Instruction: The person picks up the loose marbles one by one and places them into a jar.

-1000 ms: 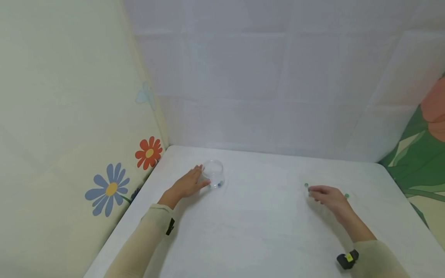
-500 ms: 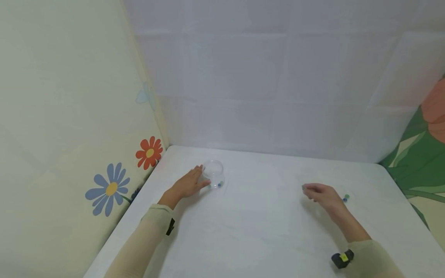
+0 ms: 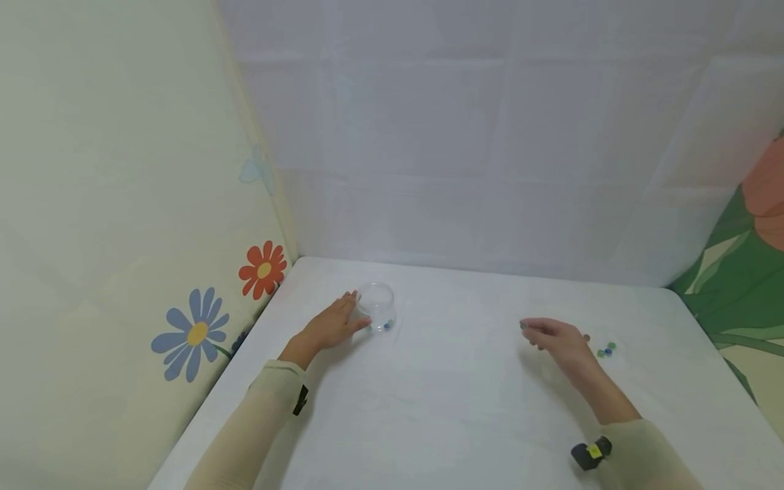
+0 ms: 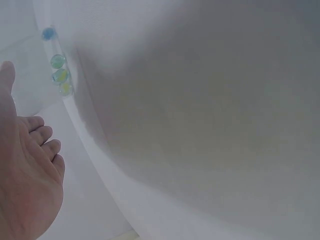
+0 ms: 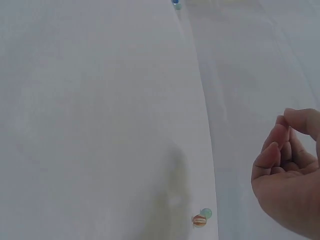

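A clear plastic container (image 3: 376, 297) stands on the white table, with several glass marbles (image 4: 60, 75) at its bottom. My left hand (image 3: 329, 324) rests against its left side, fingers behind and thumb at the front. In the left wrist view the palm faces the container wall and the fingers are only slightly bent. My right hand (image 3: 556, 340) is raised over the right half of the table. Its thumb and forefinger pinch a small marble (image 3: 523, 325), which the fingers hide in the right wrist view. Behind this hand lie a green marble (image 3: 612, 346), a blue marble (image 3: 608, 352) and an orange-striped marble (image 5: 199, 221).
The white-covered table (image 3: 429, 408) meets a pale cloth backdrop (image 3: 459, 136) at its far edge. A flower-printed wall (image 3: 196, 333) runs along the left. A green and orange printed panel (image 3: 735, 292) stands at the right.
My right hand has lifted away from the marbles on the right and moved left with a marble between its fingertips, uncovering several marbles behind it. My left hand and the container have stayed put.
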Demonstrator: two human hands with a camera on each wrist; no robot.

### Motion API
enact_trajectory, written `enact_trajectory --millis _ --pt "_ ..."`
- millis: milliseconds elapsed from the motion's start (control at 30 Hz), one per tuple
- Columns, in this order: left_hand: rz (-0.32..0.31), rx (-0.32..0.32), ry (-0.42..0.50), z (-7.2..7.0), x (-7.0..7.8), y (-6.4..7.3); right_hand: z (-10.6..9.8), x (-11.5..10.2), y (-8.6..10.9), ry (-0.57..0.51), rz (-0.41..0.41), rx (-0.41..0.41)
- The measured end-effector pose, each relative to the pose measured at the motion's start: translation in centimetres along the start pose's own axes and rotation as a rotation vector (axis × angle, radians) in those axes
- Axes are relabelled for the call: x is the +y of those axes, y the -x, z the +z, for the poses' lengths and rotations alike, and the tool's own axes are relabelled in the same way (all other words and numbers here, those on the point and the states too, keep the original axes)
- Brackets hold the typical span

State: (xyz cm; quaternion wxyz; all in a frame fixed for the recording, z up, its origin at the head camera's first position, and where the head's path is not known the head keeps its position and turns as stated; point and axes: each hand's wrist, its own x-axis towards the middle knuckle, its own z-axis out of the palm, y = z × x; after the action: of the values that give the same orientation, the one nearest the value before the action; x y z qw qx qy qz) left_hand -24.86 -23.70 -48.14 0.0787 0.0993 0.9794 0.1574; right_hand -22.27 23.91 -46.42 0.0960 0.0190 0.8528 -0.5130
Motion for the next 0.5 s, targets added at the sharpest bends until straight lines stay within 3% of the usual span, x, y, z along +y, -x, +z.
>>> enact_trajectory --millis 267,500 --pt "-0.005 0.002 0.005 0.2 0.0 0.0 1.3 -0.8 -0.4 -0.08 -0.078 -0.01" --pt "0.01 0.015 -0.005 0.4 -0.3 -0.1 2.6 -1.7 -0.7 -0.162 -0.069 -0.022"
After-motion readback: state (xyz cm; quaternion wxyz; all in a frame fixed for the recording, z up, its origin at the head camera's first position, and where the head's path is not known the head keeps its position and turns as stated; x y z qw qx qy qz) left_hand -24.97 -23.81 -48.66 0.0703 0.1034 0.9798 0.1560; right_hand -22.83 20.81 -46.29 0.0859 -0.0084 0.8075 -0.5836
